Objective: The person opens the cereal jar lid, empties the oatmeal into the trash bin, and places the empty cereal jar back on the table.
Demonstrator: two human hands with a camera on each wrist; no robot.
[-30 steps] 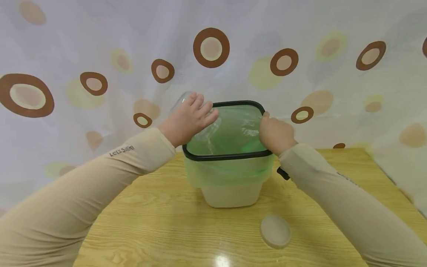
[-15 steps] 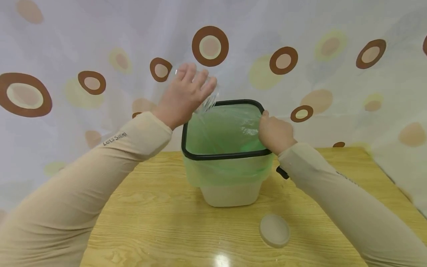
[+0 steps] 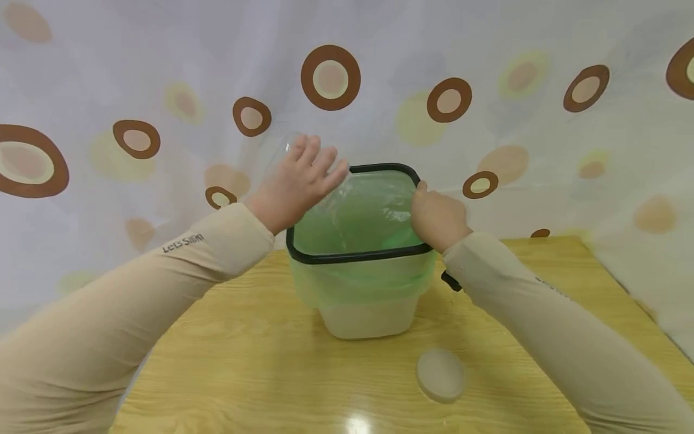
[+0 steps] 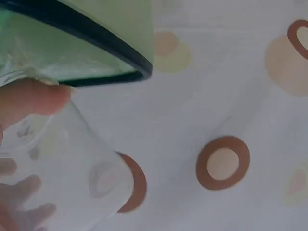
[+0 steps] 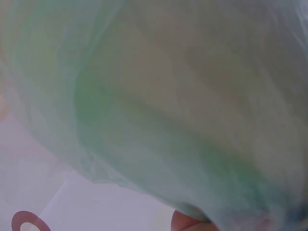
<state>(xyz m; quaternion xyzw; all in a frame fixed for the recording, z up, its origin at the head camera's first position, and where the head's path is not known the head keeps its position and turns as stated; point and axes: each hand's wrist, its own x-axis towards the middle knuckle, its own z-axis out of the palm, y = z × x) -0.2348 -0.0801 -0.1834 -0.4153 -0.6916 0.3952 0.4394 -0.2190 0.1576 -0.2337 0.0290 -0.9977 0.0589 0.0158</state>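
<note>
My left hand (image 3: 300, 184) holds a clear, see-through jar (image 4: 91, 163) above the left side of a bin (image 3: 368, 322). The jar is tilted, its mouth toward the bin's opening; in the left wrist view my thumb (image 4: 38, 96) lies across it near the mouth. A thin green bag (image 3: 358, 283) lines the bin, folded down outside under a black rim (image 3: 363, 256). My right hand (image 3: 440, 220) grips the rim at the right. A faint pale streak runs down inside the bin below the jar. The right wrist view is mostly filled by the bag.
A round beige lid (image 3: 441, 375) lies on the wooden table (image 3: 233, 349) in front of the bin. A small black piece (image 3: 451, 281) shows beside the bin near my right wrist. Behind stands a white curtain (image 3: 379, 36) with brown ring patterns.
My left hand rose with the jar half a second ago, then came back down to the bin's opening. The right hand keeps its grip on the rim. The view has shifted slightly.
</note>
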